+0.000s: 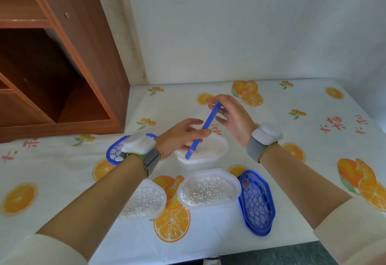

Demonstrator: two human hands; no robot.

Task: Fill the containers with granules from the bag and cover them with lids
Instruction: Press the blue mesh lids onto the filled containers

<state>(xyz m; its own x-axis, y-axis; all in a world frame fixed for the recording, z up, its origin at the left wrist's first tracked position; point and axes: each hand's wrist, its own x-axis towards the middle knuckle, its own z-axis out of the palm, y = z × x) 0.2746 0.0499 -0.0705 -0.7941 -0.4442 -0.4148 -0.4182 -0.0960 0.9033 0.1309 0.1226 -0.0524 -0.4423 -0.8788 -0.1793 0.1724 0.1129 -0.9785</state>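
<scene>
Three white plastic containers hold white granules: a far container [217, 152], a near middle container [208, 189] and a near left container [146, 200]. None has a lid on. A blue perforated lid [205, 128] is held edge-on above the far container. My left hand [183, 135] grips its lower part and my right hand [229, 114] holds its upper end. A second blue lid [257, 202] lies right of the middle container. A third blue lid [113, 152] lies behind my left wrist, partly hidden. No bag is in view.
A brown wooden shelf unit [62, 66] stands at the back left on the table. The tablecloth [313, 122] has an orange-fruit print. A white wall backs the table. The table's front edge runs along the bottom right.
</scene>
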